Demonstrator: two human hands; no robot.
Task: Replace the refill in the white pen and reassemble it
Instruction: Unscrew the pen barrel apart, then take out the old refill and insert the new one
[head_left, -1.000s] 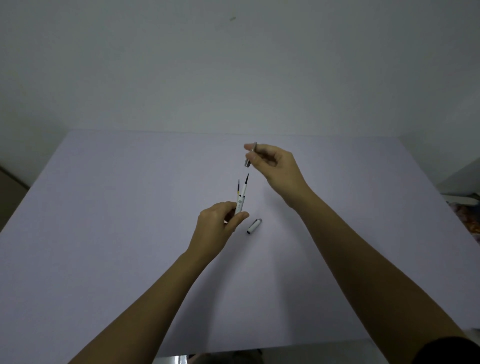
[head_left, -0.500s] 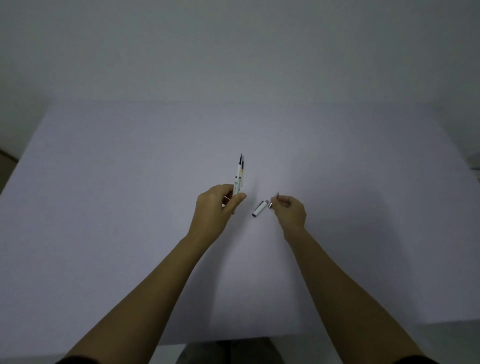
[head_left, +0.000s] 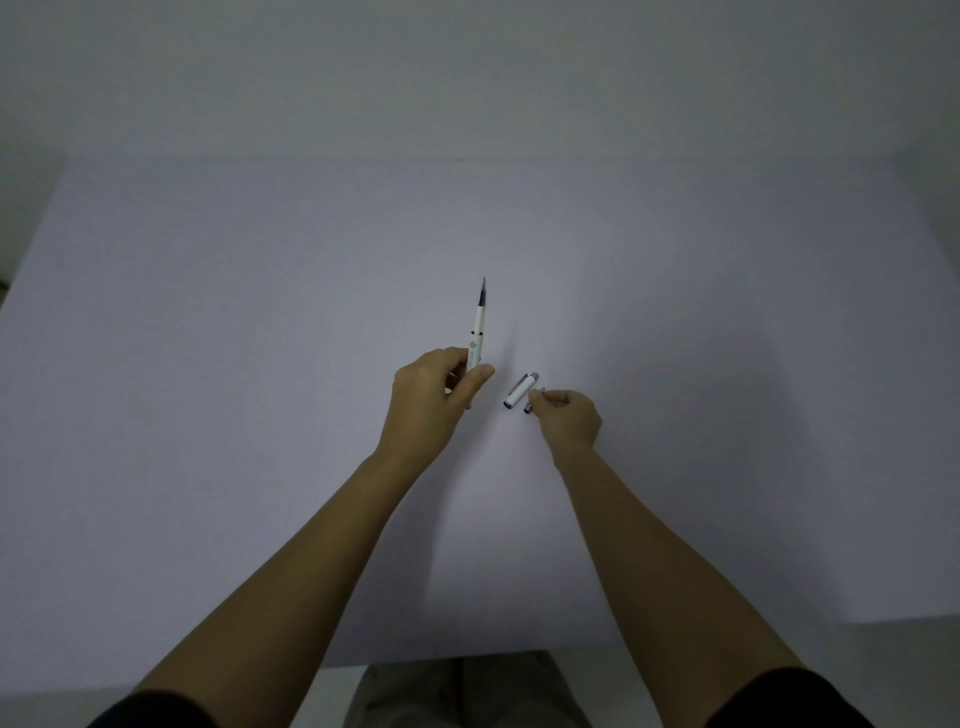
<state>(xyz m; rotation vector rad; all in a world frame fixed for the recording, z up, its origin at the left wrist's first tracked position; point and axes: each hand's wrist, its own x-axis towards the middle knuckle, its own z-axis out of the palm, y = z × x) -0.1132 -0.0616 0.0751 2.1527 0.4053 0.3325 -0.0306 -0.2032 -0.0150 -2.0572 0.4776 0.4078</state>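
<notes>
My left hand (head_left: 431, 397) grips the white pen barrel (head_left: 476, 338), held nearly upright with a dark refill tip (head_left: 482, 293) sticking out of its top. On the table just to its right lies a short white pen piece with a silver end (head_left: 520, 391). Beside that piece, my right hand (head_left: 566, 418) rests low on the table, its fingertips pinched on a small silver pen part (head_left: 535, 399). The lower end of the barrel is hidden inside my left fist.
A pale lilac table (head_left: 260, 364) fills the view, with a plain grey wall (head_left: 467, 78) behind it. The table's front edge (head_left: 467, 662) runs near my body, and its right edge (head_left: 924, 616) lies at lower right.
My right hand came down from above the pen to the table beside the white piece, still pinching the small silver part. Two tips showed above the barrel earlier; now one shows.
</notes>
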